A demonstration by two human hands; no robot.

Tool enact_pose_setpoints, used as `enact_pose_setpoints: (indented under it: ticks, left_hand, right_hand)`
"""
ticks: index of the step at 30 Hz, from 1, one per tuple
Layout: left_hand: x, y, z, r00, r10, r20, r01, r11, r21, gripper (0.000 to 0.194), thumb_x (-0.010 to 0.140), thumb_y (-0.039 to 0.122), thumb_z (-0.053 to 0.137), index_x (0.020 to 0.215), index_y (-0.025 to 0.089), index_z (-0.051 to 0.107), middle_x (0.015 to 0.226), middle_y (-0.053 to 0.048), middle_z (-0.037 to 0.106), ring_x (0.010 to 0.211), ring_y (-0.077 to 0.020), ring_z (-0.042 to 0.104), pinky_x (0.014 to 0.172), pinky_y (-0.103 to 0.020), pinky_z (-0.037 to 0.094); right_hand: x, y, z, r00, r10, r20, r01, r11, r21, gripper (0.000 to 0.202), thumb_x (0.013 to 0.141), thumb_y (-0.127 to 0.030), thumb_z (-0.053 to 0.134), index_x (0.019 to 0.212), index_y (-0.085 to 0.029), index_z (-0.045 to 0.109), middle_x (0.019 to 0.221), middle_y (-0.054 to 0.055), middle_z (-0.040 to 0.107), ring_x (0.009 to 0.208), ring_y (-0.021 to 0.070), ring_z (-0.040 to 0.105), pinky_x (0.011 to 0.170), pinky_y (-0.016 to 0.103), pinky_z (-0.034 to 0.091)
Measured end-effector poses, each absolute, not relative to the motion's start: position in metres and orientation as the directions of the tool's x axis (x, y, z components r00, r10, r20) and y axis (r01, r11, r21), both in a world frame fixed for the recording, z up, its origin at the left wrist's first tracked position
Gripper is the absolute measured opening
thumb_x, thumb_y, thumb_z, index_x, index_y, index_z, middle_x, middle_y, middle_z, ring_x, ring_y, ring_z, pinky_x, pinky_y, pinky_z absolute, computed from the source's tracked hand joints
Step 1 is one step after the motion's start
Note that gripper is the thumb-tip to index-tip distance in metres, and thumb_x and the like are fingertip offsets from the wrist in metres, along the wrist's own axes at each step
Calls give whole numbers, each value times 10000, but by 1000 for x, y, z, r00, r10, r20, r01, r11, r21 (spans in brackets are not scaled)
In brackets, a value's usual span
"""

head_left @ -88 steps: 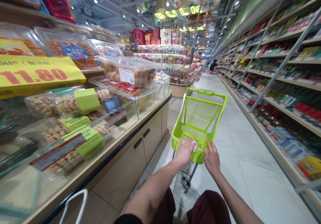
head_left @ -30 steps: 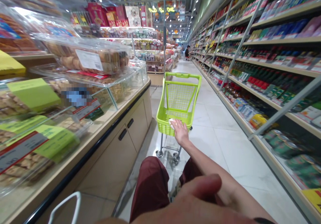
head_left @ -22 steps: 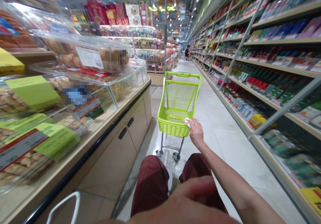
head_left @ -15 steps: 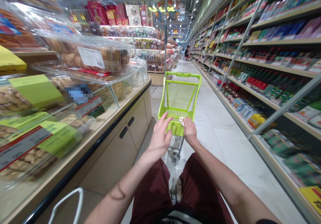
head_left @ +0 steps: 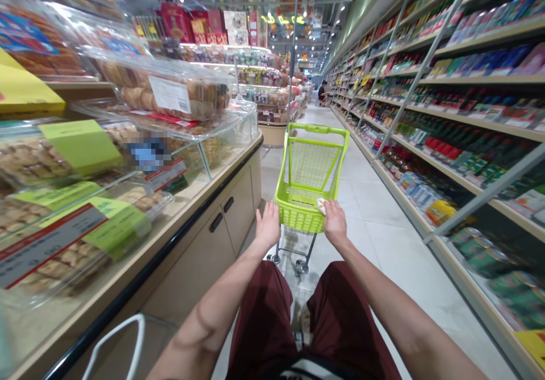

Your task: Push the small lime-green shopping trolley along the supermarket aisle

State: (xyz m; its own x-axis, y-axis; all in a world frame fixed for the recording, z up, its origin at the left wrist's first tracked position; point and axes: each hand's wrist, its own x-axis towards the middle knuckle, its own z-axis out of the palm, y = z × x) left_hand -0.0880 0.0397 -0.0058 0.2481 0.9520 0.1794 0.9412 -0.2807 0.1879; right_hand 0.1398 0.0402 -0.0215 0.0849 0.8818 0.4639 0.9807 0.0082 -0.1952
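Where the thumb and fingertips of the right hand [head_left: 335, 219] close together, they pinch a crumpled white wipe [head_left: 322, 205], paper or cloth I cannot tell, against the near right corner of the lime-green shopping cart [head_left: 299, 216]. The left hand [head_left: 268, 224], fingers spread and holding nothing visible, is at the cart's near left corner; whether it bears on the plastic or only hovers beside it, I cannot make out.

The cart itself stands upright straight ahead of the person, low end toward them, its handle bar [head_left: 317, 129] at the far end and its casters [head_left: 302, 266] on the pale floor tiles [head_left: 378, 249]. The step in hand looks like rubbing the basket's near rim with the wipe. A further stroke would call for a firm pinch, light pressure along the rim and the left hand braced on its corner, since a wheeled cart could roll off when pushed.

Nearer than the cart are the person's knees in maroon trousers [head_left: 264, 312]. Left of it runs a display cabinet [head_left: 200, 266] bearing clear boxes of biscuits [head_left: 174, 96]; right of it, well apart, rises tall grocery shelving [head_left: 468, 210].
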Motion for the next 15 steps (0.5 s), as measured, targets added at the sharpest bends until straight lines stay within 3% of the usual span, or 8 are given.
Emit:
enact_pose_setpoints:
  ticks: [7,15]
  left_hand:
    - [-77,35,-11,330,930,164,922,-355,157,658,720,109,421,1356,106,255,1467,-127,172,1349,-231,130,1072,-501,111]
    - [-105,32,-30,213,975,55,957,-220,188,674,690,85,431,1346,107,279,1470,-137,149,1349,-240,132,1063,-512,123]
  right_hand:
    - [60,55,-21,-166,909,382,956,243,-165,566,791,-26,346,1293,-276,426,1390,82,365,1284,252,300,1017,449,269]
    - [108,41,-22,-136,893,428,976,195,-98,581,745,2,372,1287,-197,444,1378,117,377,1293,253,284,1018,431,292]
